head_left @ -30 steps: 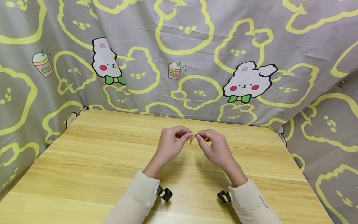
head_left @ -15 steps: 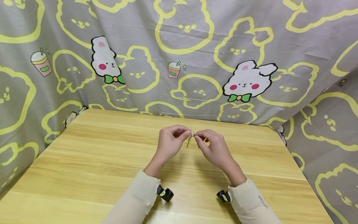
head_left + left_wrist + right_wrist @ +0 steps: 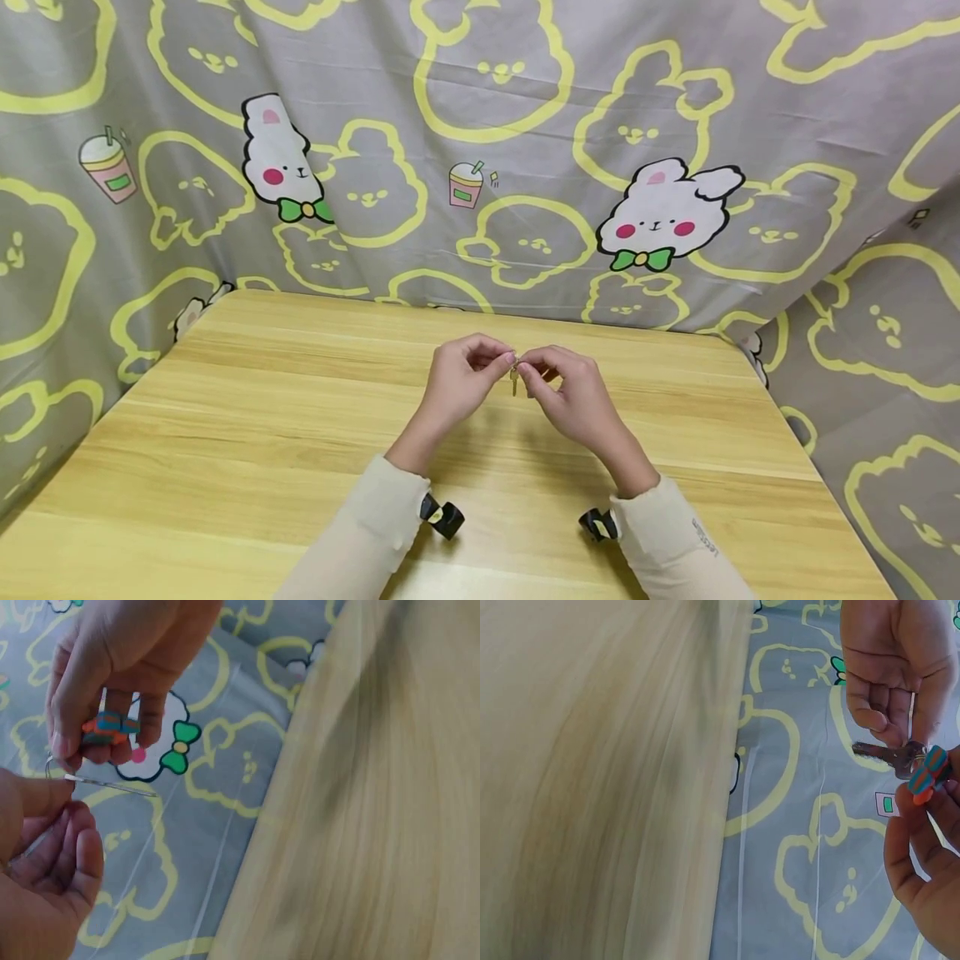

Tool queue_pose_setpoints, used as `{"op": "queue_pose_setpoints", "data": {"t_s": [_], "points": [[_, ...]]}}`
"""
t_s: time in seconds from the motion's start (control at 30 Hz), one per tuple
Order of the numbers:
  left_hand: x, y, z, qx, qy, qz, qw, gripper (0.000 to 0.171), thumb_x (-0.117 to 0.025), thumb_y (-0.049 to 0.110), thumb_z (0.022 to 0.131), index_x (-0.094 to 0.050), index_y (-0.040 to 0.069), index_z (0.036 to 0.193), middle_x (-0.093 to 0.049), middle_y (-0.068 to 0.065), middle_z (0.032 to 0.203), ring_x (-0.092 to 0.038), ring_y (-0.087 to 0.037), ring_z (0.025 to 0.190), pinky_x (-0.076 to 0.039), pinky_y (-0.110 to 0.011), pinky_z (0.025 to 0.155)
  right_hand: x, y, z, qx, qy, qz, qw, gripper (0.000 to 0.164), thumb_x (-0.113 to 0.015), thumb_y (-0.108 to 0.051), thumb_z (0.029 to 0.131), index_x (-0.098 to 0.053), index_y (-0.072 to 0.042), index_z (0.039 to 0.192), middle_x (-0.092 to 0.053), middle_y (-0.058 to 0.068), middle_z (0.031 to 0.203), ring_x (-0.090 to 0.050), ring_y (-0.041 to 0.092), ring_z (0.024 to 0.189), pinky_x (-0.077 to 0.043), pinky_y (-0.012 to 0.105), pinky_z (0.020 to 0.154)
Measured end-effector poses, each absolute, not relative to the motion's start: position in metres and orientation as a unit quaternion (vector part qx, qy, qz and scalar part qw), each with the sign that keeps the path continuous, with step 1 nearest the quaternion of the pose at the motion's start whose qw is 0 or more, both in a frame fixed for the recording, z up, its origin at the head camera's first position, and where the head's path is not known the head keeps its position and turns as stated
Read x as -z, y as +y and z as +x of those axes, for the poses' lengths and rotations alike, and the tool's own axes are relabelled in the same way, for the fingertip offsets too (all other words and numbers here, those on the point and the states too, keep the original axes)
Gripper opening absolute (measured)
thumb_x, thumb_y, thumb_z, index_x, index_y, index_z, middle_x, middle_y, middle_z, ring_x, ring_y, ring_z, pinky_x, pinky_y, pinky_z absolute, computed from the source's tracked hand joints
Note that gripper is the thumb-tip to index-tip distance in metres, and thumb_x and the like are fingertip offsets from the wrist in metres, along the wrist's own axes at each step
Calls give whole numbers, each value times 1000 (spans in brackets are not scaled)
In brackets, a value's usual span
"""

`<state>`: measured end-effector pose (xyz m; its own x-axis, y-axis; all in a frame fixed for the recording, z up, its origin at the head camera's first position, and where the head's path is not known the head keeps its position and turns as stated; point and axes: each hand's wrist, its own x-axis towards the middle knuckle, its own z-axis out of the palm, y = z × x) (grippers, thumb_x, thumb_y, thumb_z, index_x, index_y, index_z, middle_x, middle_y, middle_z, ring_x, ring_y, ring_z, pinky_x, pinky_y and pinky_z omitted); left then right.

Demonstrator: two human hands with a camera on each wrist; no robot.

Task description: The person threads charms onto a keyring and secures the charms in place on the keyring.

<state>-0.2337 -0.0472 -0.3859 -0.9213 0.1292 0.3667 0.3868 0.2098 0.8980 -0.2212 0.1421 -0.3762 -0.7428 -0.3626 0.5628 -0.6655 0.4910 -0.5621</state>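
Observation:
Above the table, my left hand (image 3: 468, 379) and right hand (image 3: 566, 387) meet fingertip to fingertip at a small metal key ring (image 3: 49, 763). A key (image 3: 514, 385) dangles from it, blade downward. My left hand pinches at the ring with thumb and forefinger, its other fingers bent beneath. The thumb and forefinger of my right hand pinch on the other side. Within the right hand's fingers sits a small blue and orange charm (image 3: 928, 771), which the head view hides. The key's toothed blade shows best in the right wrist view.
A light wood-grain table (image 3: 300, 483) lies under both arms. Behind and beside it hangs a grey curtain (image 3: 525, 167) with yellow outlines and rabbits. Black wrist cameras are strapped at both sleeve cuffs.
The key has swung from a slant toward the lower left to hanging nearly straight down. Both hands stay almost in place, with small fingertip shifts at the ring.

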Motion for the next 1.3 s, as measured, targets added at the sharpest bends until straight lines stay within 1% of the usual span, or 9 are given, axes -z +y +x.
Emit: {"op": "queue_pose_setpoints", "data": {"t_s": [0.2, 0.4, 0.53, 0.73, 0.8, 1.0, 1.1, 1.2, 1.3], "points": [[383, -53, -236, 524, -788, -269, 180, 5, -75, 7, 94, -78, 9, 99, -75, 1, 91, -69, -10, 79, -59, -34, 69, 373, 142, -220, -419, -837, 317, 151, 9, -65, -11, 102, -74, -9, 102, -69, -4, 83, -63, 9, 67, -55, 31, 58], [384, -55, -237, 461, -789, -325, 244, 6, -73, 4, 94, -79, 5, 97, -76, -3, 91, -68, -11, 76, -58, -27, 64, 371, 144, -219, -417, -840, 317, 142, 11, -64, -12, 102, -75, -10, 103, -71, -7, 89, -63, 9, 65, -56, 30, 63], [383, -54, -237, 481, -786, -305, 239, 7, -73, 4, 94, -80, 3, 95, -77, -3, 88, -69, -10, 72, -58, -26, 62, 371, 145, -219, -414, -841, 314, 150, 11, -65, -13, 102, -76, -11, 104, -71, -6, 89, -63, 8, 65, -56, 30, 60], [383, -53, -235, 544, -787, -242, 163, 5, -74, 9, 95, -79, 6, 94, -75, 3, 81, -68, -7, 68, -57, -28, 60, 373, 145, -221, -413, -838, 318, 159, 10, -65, -13, 102, -75, -11, 103, -70, -5, 86, -63, 7, 66, -56, 29, 62], [383, -53, -235, 540, -792, -240, 155, 4, -74, 9, 95, -77, 7, 95, -74, 4, 81, -67, -7, 68, -57, -27, 61, 374, 145, -221, -415, -837, 319, 159, 10, -65, -12, 102, -75, -10, 102, -70, -5, 84, -63, 7, 66, -56, 29, 62], [382, -55, -236, 493, -789, -302, 208, 5, -74, 3, 93, -77, 6, 96, -75, -1, 87, -68, -8, 73, -59, -30, 65, 374, 145, -221, -422, -835, 319, 154, 11, -64, -10, 102, -75, -8, 102, -69, -7, 85, -63, 8, 67, -56, 29, 64], [382, -56, -237, 475, -786, -328, 220, 6, -73, 3, 94, -77, 6, 95, -75, -1, 87, -67, -9, 74, -60, -33, 64, 373, 145, -221, -425, -835, 316, 149, 11, -64, -12, 102, -75, -9, 102, -69, -7, 84, -63, 9, 66, -56, 29, 61], [383, -58, -238, 450, -792, -345, 226, 6, -71, 3, 95, -76, 6, 96, -74, -1, 88, -66, -9, 77, -59, -33, 67, 373, 145, -220, -428, -835, 314, 144, 12, -64, -13, 102, -76, -11, 103, -70, -7, 86, -64, 10, 65, -55, 29, 61], [384, -59, -239, 429, -797, -353, 236, 6, -69, 4, 96, -75, 7, 96, -72, 0, 87, -64, -10, 78, -57, -28, 69, 372, 145, -220, -429, -836, 311, 142, 12, -65, -14, 103, -76, -12, 103, -71, -7, 87, -64, 10, 66, -56, 29, 62]]}}
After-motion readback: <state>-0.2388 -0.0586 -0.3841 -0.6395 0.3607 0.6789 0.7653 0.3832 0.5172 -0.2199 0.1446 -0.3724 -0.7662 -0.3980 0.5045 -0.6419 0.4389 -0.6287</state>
